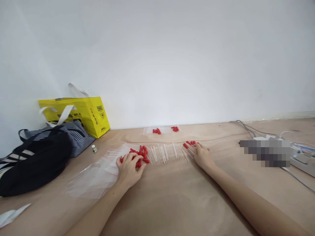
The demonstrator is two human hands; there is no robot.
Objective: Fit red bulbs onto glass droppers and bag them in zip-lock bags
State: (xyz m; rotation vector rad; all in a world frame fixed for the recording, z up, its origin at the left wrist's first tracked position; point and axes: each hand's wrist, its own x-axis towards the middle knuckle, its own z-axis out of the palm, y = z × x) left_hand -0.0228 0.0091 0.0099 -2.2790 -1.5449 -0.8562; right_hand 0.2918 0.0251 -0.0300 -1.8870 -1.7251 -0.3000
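Loose red rubber bulbs point(144, 152) lie heaped left of centre on the table. Over this heap rests my left hand point(130, 168), its fingers curved and apart, touching the bulbs. A row of thin clear tubes point(162, 153) lies side by side just right of the heap. At the row's right end are several droppers point(185, 146), clear tubes with red bulbs on one end. My right hand point(202, 155) is closed at these droppers, fingertips on one tube; the hand partly hides them. Clear zip bags point(98, 173) spread out under and left of my left hand.
Near the wall lies a clear bag point(165, 130) with red-bulbed droppers. A small bottle point(94, 149), a yellow bag point(86, 114) and a black bag point(46, 160) stand left. White paper point(13, 214) lies front left. Cables point(246, 127) and a power strip point(304, 164) are right.
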